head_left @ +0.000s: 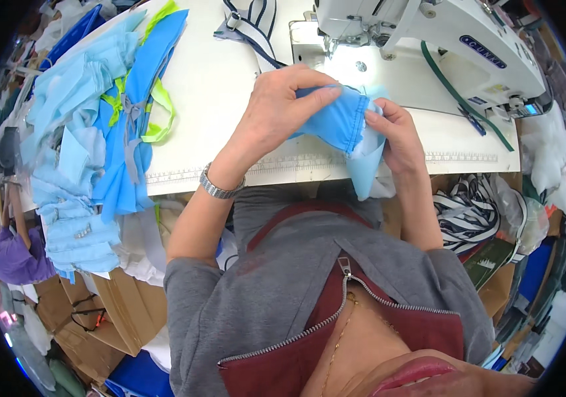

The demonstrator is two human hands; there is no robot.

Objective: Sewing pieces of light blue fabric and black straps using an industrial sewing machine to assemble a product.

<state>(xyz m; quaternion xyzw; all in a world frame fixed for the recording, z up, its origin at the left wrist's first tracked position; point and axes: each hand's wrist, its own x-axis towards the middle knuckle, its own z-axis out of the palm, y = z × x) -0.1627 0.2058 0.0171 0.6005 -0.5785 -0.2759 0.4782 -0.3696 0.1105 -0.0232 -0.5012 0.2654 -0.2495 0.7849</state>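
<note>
A bright blue fabric piece (337,120) with a gathered, stitched edge is stretched between my two hands above the table's front edge. My left hand (282,109) pinches its left part between thumb and fingers. On the other side, my right hand (399,137) closes on the seam, where a paler blue cloth (364,171) joins it and hangs down in a point. Just beyond the cloth stands a white sewing machine (442,40), its lamp lighting the metal needle plate (342,63). The fingertips under the cloth are partly hidden.
Pale blue pieces (78,99) and bright blue cloth with lime ties (131,126) pile at the left. Striped webbing (256,33) lies behind my left hand. A green strip (438,76) and thread snips (471,120) are at right. Bundled striped straps (468,212) sit below.
</note>
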